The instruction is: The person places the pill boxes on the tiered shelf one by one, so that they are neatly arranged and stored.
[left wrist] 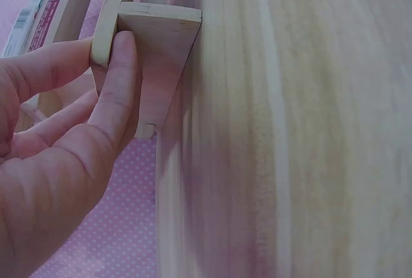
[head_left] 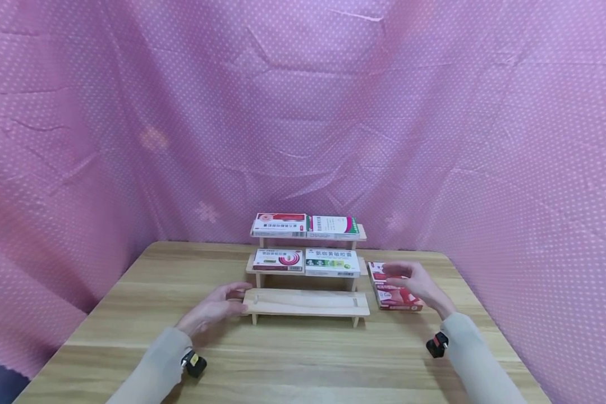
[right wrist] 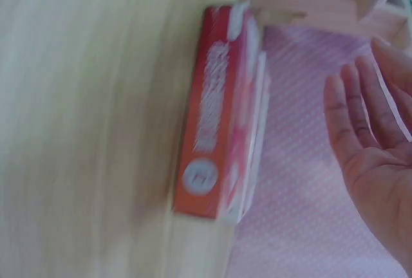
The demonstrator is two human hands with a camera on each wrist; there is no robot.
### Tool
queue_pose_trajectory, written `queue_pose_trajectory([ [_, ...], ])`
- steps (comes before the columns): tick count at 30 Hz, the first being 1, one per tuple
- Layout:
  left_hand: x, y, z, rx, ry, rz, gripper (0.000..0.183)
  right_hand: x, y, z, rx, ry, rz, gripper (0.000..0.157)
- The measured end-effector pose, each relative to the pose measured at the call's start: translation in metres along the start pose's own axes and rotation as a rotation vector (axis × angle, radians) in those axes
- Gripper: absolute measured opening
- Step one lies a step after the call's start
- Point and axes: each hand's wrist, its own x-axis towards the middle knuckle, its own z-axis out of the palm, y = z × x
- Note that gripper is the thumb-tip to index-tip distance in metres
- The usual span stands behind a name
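Note:
A three-step wooden display stand (head_left: 308,303) stands on the table. My left hand (head_left: 216,307) pinches the left end of its lowest board (left wrist: 109,17), fingers above and below the edge. Nothing lies on that board. Over the red medicine boxes (head_left: 396,298) right of the stand, my right hand (head_left: 418,285) hovers with fingers extended and holds nothing. In the right wrist view, a red-orange box side (right wrist: 209,111) is blurred, and the right palm (right wrist: 380,175) is apart from it. The hand partly hides these boxes in the head view.
On the top step lie a red-and-white medicine box (head_left: 280,224) and a green-and-pink one (head_left: 333,225). The middle step bears a box with a pink swirl (head_left: 278,260) and a white-and-green box (head_left: 331,262). A pink dotted cloth (head_left: 303,123) hangs around the wooden table (head_left: 283,365).

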Motion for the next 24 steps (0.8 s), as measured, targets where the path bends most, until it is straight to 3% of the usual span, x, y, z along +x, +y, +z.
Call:
queue_pose_trajectory([
  [8,0.001,0.004,-0.001,0.028,-0.005,0.003,0.069,-0.009,0.018,-0.014,-0.162,-0.061,0.059,0.057],
  [24,0.003,0.002,0.001,-0.007,-0.005,-0.005,0.071,-0.018,0.043,-0.022,-0.282,-0.064,0.171,0.059],
])
